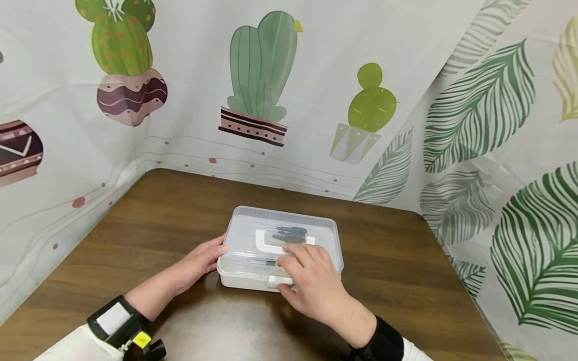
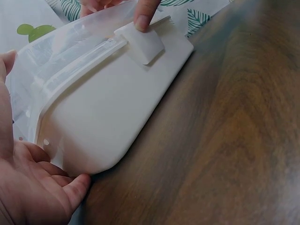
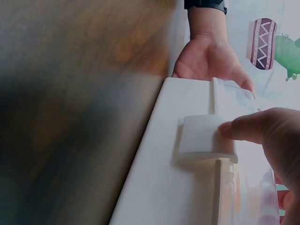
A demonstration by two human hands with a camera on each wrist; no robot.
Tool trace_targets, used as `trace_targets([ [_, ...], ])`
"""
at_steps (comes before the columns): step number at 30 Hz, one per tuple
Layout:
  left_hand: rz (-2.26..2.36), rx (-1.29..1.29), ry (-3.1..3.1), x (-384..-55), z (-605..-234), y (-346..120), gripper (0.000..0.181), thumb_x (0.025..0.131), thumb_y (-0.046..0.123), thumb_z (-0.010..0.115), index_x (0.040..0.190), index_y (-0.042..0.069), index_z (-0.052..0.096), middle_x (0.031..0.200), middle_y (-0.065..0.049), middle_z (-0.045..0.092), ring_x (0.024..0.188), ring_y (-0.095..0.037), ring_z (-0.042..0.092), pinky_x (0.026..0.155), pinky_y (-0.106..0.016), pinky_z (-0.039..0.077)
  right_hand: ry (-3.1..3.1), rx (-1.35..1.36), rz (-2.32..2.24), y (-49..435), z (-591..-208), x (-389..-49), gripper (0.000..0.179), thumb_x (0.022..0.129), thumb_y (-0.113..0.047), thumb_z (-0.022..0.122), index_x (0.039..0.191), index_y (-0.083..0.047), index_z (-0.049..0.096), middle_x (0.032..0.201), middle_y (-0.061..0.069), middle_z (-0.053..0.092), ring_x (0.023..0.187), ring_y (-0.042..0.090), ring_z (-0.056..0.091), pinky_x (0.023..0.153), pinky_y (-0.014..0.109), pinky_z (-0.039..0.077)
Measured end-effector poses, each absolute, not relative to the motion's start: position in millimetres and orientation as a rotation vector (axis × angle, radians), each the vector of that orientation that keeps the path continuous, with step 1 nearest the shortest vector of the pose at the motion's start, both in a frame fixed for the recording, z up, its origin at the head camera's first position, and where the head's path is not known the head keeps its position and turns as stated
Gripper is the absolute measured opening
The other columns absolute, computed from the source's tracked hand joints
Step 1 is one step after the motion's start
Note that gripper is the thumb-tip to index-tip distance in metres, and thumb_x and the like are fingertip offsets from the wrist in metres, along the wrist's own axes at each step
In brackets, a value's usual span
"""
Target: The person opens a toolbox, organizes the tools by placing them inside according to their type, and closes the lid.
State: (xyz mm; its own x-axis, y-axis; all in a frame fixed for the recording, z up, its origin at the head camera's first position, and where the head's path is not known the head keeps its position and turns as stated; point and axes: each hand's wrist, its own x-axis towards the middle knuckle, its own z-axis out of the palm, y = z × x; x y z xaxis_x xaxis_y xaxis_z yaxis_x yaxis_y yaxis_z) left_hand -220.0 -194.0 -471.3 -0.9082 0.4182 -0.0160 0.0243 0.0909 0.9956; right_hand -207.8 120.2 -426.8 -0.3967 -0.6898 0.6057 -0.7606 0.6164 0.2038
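Note:
A white plastic storage box (image 1: 246, 282) with a clear lid (image 1: 244, 225) sits on the table. Dark-handled tools (image 1: 291, 232) show through the lid, beside a folded white handle (image 1: 266, 245). My left hand (image 1: 205, 258) grips the box's left end, thumb on the lid's edge and fingers low against the side (image 2: 42, 187). On the front wall is a white latch (image 3: 206, 136). My right thumb presses the latch's upper edge, while the other fingers of the right hand (image 1: 313, 286) bend over the lid near the handle.
The brown wooden table (image 1: 180, 215) spreads around the box on all sides. White cloth with printed cacti (image 1: 259, 70) hangs behind it, and leaf-patterned cloth (image 1: 478, 105) borders the right. Black straps with devices (image 1: 119, 321) are on the wrists.

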Motion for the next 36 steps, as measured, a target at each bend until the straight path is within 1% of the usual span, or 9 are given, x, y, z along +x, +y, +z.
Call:
trace_targets([
  [13,1.915,0.460,2.079,-223,-474,-194,0.072,0.109,0.035,0.038,0.165,0.004,0.007,0.167,-0.028,0.025,0.123,0.010,0.051,0.101,-0.014,0.043,-2.276,1.105,0.325,140,-417,-208,0.069,0.073,-0.045,0.088,0.131,-0.020,0.061,0.137,0.005,0.061,0.130,0.026,0.054,0.105,0.052,0.042],
  [15,1.940,0.454,2.098,-223,-473,-194,0.072,0.108,0.032,0.041,0.166,0.005,0.008,0.167,-0.029,0.024,0.124,0.003,0.054,0.100,-0.018,0.047,-2.272,1.083,0.418,149,-415,-211,0.069,0.072,-0.044,0.088,0.131,-0.018,0.063,0.137,0.008,0.062,0.130,0.028,0.055,0.105,0.055,0.043],
  [18,1.963,0.449,2.158,-222,-471,-194,0.073,0.107,0.028,0.047,0.166,0.006,0.008,0.168,-0.029,0.019,0.136,-0.020,0.052,0.099,-0.025,0.052,-2.271,1.023,0.583,163,-412,-215,0.067,0.072,-0.038,0.090,0.129,-0.014,0.066,0.136,0.010,0.063,0.129,0.030,0.055,0.104,0.055,0.043],
  [21,1.979,0.443,2.242,-218,-470,-195,0.074,0.106,0.025,0.052,0.166,0.006,0.013,0.169,-0.028,0.018,0.145,-0.042,0.040,0.096,-0.027,0.055,-2.298,0.903,0.734,180,-412,-218,0.066,0.072,-0.031,0.092,0.130,-0.013,0.067,0.140,0.009,0.062,0.131,0.029,0.054,0.105,0.047,0.044],
  [23,1.977,0.470,2.315,-216,-471,-195,0.072,0.105,0.021,0.055,0.165,0.006,0.019,0.169,-0.026,0.021,0.146,-0.048,0.036,0.095,-0.024,0.054,-2.331,0.805,0.828,190,-413,-219,0.068,0.072,-0.026,0.092,0.133,-0.013,0.066,0.144,0.006,0.060,0.133,0.026,0.054,0.106,0.037,0.045],
  [27,1.961,0.540,2.451,-209,-473,-194,0.070,0.099,0.015,0.067,0.160,0.007,0.033,0.165,-0.020,0.036,0.143,-0.048,0.041,0.095,-0.018,0.052,-2.402,0.658,1.043,209,-418,-221,0.073,0.075,-0.019,0.092,0.141,-0.016,0.061,0.151,0.000,0.055,0.133,0.016,0.055,0.101,0.027,0.051],
  [29,1.965,0.556,2.477,-207,-474,-192,0.074,0.095,0.014,0.073,0.159,0.009,0.037,0.163,-0.017,0.039,0.143,-0.045,0.042,0.095,-0.018,0.053,-2.446,0.616,1.180,217,-423,-222,0.076,0.077,-0.017,0.091,0.145,-0.017,0.058,0.155,0.002,0.052,0.134,0.016,0.055,0.099,0.030,0.055],
  [33,2.013,0.538,2.415,-203,-475,-189,0.084,0.089,0.013,0.080,0.160,0.013,0.036,0.165,-0.013,0.037,0.145,-0.044,0.040,0.090,-0.025,0.058,-2.533,0.595,1.437,226,-436,-223,0.085,0.080,-0.017,0.089,0.154,-0.014,0.047,0.162,0.011,0.043,0.140,0.035,0.052,0.096,0.042,0.059],
  [36,2.001,0.521,2.420,-202,-474,-186,0.089,0.087,0.016,0.083,0.161,0.016,0.035,0.164,-0.015,0.039,0.145,-0.044,0.041,0.091,-0.027,0.058,-2.530,0.638,1.619,226,-444,-225,0.088,0.083,-0.012,0.086,0.158,-0.008,0.040,0.163,0.017,0.040,0.138,0.039,0.054,0.089,0.041,0.061],
])
